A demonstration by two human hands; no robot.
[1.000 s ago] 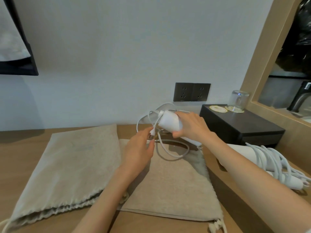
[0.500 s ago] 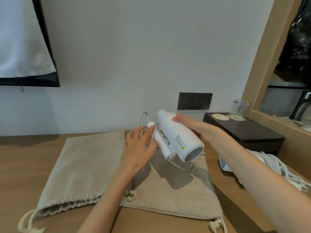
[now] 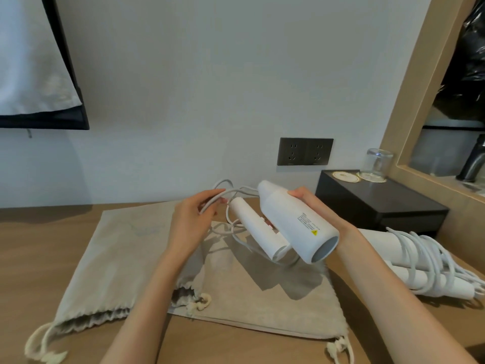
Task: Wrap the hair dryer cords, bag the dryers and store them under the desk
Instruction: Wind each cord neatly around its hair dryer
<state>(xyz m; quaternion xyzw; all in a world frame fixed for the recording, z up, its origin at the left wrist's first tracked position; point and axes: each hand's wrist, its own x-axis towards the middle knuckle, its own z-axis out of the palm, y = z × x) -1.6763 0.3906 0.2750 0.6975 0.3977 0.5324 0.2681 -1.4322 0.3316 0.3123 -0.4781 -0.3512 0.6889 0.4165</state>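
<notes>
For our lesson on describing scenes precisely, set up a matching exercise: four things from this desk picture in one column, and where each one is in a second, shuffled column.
Things
1. held hair dryer
2. wrapped hair dryer
3. glass
4. loose cord

Places
A. upside down on the black box
B. lying on the desk at the far right
C. in the right hand, above the cloth bags
D. pinched in the left hand

Pairs: 1-C, 2-B, 3-A, 4-D
</notes>
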